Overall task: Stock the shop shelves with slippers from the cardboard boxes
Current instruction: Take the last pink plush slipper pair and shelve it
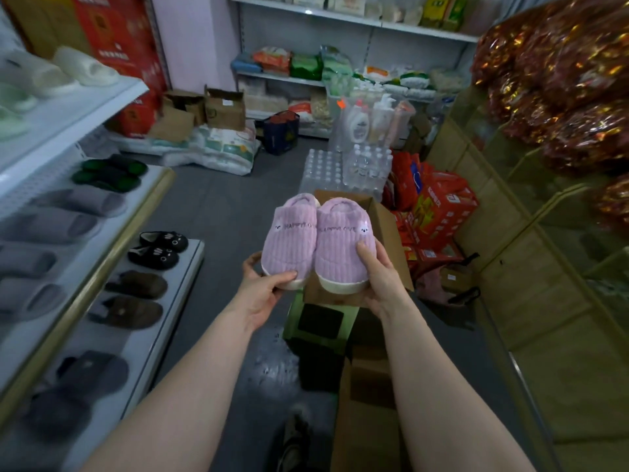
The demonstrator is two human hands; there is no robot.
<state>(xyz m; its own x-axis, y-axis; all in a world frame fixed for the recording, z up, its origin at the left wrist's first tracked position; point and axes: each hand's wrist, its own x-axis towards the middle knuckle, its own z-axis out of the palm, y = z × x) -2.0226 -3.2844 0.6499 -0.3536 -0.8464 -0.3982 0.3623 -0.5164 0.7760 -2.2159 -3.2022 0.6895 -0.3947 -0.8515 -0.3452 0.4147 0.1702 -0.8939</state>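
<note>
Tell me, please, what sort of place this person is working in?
Probably a small general shop: displayed slippers on the left shelving, packaged goods on the back shelves, bottled water packs on the floor.

Ribbed plush slippers (318, 240), matt cardboard box (384, 219)

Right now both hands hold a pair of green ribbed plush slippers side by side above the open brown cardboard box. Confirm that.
Not green: the head view shows a pair of lilac ribbed plush slippers. The left hand and right hand do hold them side by side above the open brown cardboard box.
</note>
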